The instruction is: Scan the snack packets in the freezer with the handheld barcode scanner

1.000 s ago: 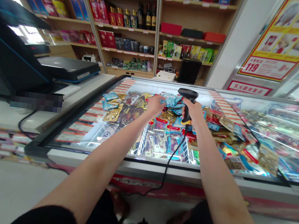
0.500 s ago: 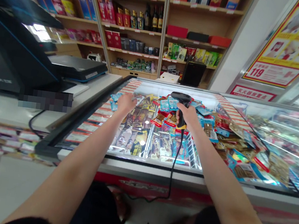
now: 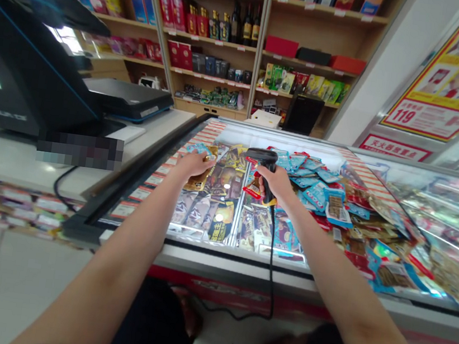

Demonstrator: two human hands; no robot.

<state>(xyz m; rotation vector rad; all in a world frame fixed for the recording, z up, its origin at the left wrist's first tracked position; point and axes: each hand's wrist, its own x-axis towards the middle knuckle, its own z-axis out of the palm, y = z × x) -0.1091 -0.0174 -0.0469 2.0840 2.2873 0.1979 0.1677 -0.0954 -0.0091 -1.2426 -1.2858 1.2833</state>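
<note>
My left hand [image 3: 195, 165] is closed over a gold foil snack packet [image 3: 199, 181] at the left side of the heap, with a blue packet [image 3: 197, 148] just beyond its fingers. My right hand [image 3: 277, 184] grips a black handheld barcode scanner [image 3: 263, 158], its head pointing to the left. A black cable [image 3: 272, 262] hangs from the scanner's handle over the front of the chest freezer [image 3: 202, 247]. Many foil packets [image 3: 315, 192] lie heaped inside the freezer beneath both hands.
A counter [image 3: 145, 138] to the left carries a black checkout terminal [image 3: 27, 66]. Wooden shelves [image 3: 208, 73] of boxes and bottles stand behind the freezer. A red and yellow poster [image 3: 441, 70] hangs at the right. A sliding glass lid [image 3: 430, 215] covers the freezer's right part.
My left hand has moved left across the heap and now has the gold packet in it. The scanner has shifted left with my right hand, and the view has drifted slightly.
</note>
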